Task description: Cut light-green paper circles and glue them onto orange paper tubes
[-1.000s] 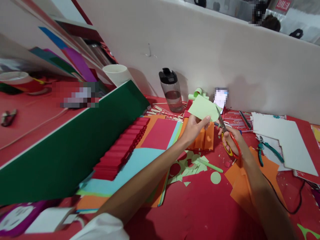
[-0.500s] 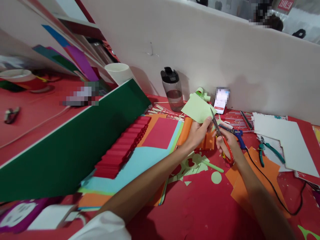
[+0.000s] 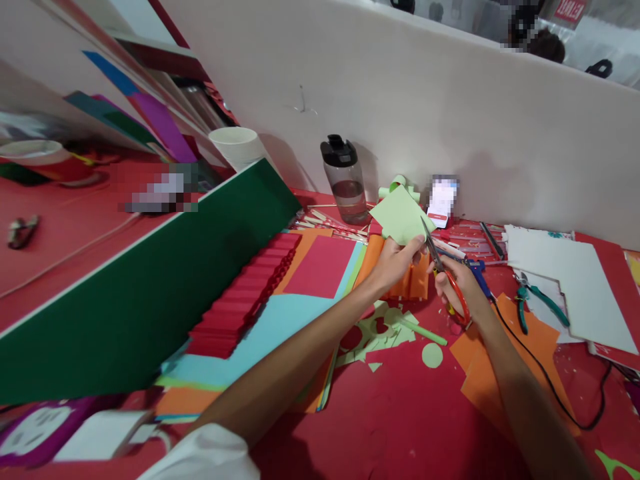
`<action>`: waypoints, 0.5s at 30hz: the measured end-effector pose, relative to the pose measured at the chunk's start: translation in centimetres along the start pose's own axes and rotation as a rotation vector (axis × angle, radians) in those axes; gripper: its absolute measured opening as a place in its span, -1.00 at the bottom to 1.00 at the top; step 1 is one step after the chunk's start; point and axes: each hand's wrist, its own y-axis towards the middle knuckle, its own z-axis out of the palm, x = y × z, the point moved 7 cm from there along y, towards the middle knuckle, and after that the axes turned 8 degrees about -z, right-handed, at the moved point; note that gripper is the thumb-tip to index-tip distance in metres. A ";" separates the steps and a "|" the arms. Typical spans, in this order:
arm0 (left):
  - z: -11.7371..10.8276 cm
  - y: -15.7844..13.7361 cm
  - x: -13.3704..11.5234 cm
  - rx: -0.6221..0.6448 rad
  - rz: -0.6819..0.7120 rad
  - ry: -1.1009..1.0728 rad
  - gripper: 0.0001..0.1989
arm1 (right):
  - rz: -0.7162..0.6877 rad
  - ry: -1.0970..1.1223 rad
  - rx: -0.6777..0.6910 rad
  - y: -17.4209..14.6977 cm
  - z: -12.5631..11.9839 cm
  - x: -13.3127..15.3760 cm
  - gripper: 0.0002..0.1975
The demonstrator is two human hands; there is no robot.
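Red tabletop [image 3: 390, 417], white partition wall [image 3: 450, 120] behind. At left, a green board [image 3: 150, 287] stands slanted on edge; beside it, pleated red paper [image 3: 245, 293] lies over coloured sheets. Lidded water bottle [image 3: 345, 183] next, near the wall. Pale green offcuts [image 3: 367, 341] lie on the tabletop. Left hand [image 3: 396, 259] pinches the pale green paper [image 3: 397, 213], thumb on top, and holds it raised off the table. Scissors [image 3: 436, 257] meet the sheet's right side; blade gap too small to tell. Right hand [image 3: 457, 280] wraps the handles. For a clean cut, I'd keep the 2 blades square to the sheet and turn the paper, not the wrist. Thumb sits near the cutting line; better a little farther left. Glue gun [image 3: 479, 272] just right of the right hand: worth keeping clear of.
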 end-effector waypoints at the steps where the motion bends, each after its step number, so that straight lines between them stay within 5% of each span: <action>1: 0.0 0.0 0.0 0.003 -0.006 0.008 -0.65 | -0.003 0.005 -0.001 0.0 0.0 0.0 -0.30; 15: 0.2 0.0 -0.4 0.022 -0.031 -0.032 -0.65 | 0.017 0.029 -0.035 0.1 0.0 0.7 -0.35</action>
